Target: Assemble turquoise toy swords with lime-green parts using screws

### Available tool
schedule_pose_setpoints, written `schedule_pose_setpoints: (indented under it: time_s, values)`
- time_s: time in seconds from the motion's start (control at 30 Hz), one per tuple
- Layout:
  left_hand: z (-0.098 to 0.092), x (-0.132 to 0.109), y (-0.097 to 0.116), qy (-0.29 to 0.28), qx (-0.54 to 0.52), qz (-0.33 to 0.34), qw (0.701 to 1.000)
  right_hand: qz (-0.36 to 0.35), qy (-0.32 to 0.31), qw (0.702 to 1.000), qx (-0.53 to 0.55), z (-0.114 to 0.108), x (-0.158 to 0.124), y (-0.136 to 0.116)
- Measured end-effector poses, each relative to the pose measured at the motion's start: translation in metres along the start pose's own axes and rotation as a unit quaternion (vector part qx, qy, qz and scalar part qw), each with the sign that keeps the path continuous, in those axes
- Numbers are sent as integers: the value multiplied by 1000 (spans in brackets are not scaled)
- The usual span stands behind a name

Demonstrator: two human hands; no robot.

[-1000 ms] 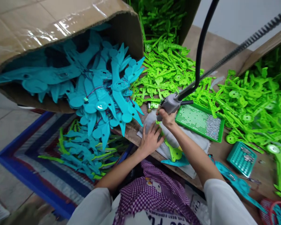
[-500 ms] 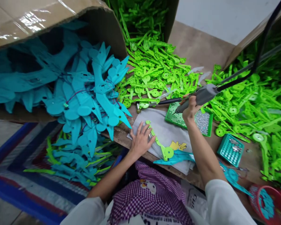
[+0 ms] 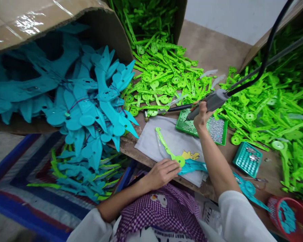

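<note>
My right hand (image 3: 201, 116) is closed around a grey electric screwdriver (image 3: 213, 99) that hangs from a black cable, its tip over a green screw tray (image 3: 183, 124). My left hand (image 3: 163, 173) rests at the table's near edge with its fingers curled on the round end of a green and teal plastic toy piece (image 3: 175, 157). That piece lies on a white cloth (image 3: 151, 143).
A tipped cardboard box (image 3: 27, 20) spills teal plastic parts (image 3: 91, 101) at the left, some down onto a striped rug (image 3: 22, 188). Heaps of green parts (image 3: 164, 74) fill the back and right. A small teal screw tray (image 3: 247, 159) and a red basket (image 3: 288, 215) sit at the right.
My left hand slid from the far end of the toy piece back to its round near end. My right hand lifted the screwdriver off the piece and over to the green screw tray.
</note>
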State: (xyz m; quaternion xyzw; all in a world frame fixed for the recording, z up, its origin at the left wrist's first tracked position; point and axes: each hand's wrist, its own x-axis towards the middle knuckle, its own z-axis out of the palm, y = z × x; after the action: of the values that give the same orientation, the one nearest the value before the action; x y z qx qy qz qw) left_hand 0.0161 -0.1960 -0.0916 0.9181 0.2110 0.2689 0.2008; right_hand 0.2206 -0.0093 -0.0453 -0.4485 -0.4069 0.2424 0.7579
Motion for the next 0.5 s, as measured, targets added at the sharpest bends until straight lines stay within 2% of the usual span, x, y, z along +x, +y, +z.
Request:
schedule_pose_setpoints:
  time_s: [0.13,0.3,0.5]
  values:
    - [-3,4,-4,-4,-18,-14,1000,5,-6,1000,-2,0,1,1]
    - [-6,12,-1,-39,-14,-39,998,-4,0,1000,-20,1,3,-4]
    - [-1,15,-7,-25,-10,-26,999,-2,47,999,-5,1,-2,-42]
